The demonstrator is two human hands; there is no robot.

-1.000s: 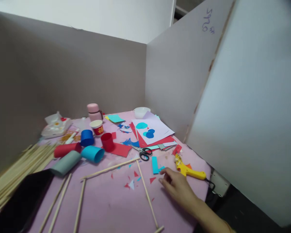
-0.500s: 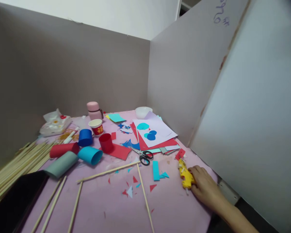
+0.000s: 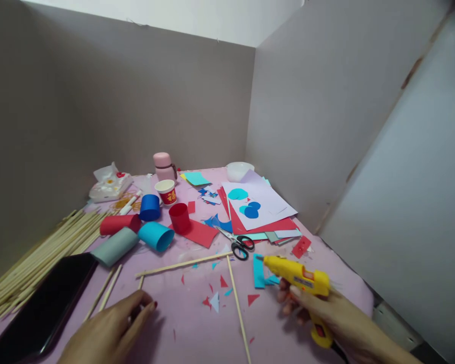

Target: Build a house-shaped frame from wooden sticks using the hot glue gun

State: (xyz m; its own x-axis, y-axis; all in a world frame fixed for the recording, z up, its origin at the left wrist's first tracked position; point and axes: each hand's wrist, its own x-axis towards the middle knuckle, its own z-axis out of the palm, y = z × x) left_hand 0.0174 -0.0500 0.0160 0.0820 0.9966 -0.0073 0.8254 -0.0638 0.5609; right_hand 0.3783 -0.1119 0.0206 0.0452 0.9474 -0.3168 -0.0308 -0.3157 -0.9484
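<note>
In my right hand (image 3: 318, 308) is a yellow hot glue gun (image 3: 301, 275), gripped by its handle and raised above the table's right side. Its nozzle points left, over a light-blue paper strip (image 3: 258, 270). My left hand (image 3: 116, 326) is low at the front left, fingers loosely curled, a gap between thumb and index finger. It covers most of a thin wooden stick (image 3: 141, 282), and I see no firm grip on it. A horizontal stick (image 3: 185, 264) meets that one at its left end. Near its right end begins another stick (image 3: 237, 303), running toward me.
Black-handled scissors (image 3: 239, 246) lie behind the sticks. Paper tubes (image 3: 155, 236) and a black flat device (image 3: 41, 308) are at left, beside a bundle of sticks (image 3: 53, 247). Stacked paper (image 3: 263, 202), a paper cup (image 3: 166, 192) and a pink flask (image 3: 164, 167) stand farther back. Partitions enclose the table.
My right hand has lifted the glue gun off the table and swung it so the nozzle points left. My left hand has come into view at the front left. The view has shifted rightward.
</note>
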